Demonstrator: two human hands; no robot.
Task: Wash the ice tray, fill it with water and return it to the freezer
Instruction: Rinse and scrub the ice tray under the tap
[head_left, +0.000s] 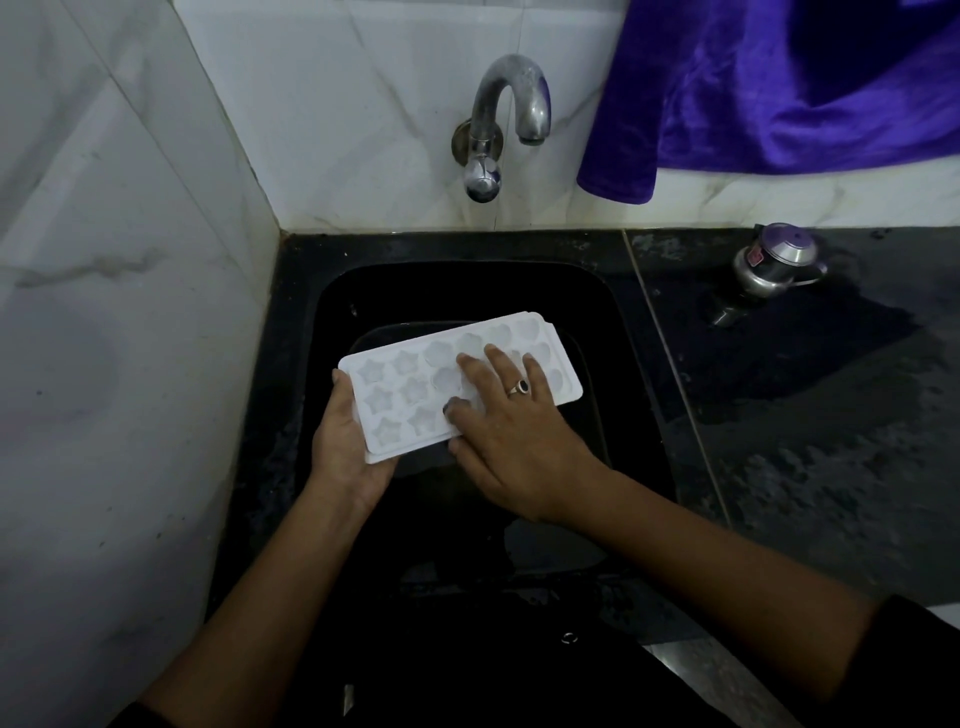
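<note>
The white ice tray was over the black sink, lifted above its floor and lying slantwise, with one short end near the person and the other end pointing to the back right. Its cups faced up; the ones on the near side were shaped like stars, and the farther ones were rounder. I could not tell if any water was in them.

The left hand held the near short end of the tray. The palm was turned up under the tray's corner and the thumb came up against the left edge, so the hand cupped this end. Its fingers were hidden below the tray.

The right hand lay flat on the top of the tray, palm down. Its fingers were straight and a little spread, resting across the middle cups, and the thumb touched the tray's near long side. It gripped nothing. A ring with a dark stone was on one finger.

A curved metal tap came out of the white tiled wall behind the sink, with no water running from it. A purple cloth hung at the upper right. On the dark counter to the right of the sink stood a small metal object, well apart from the tray.
</note>
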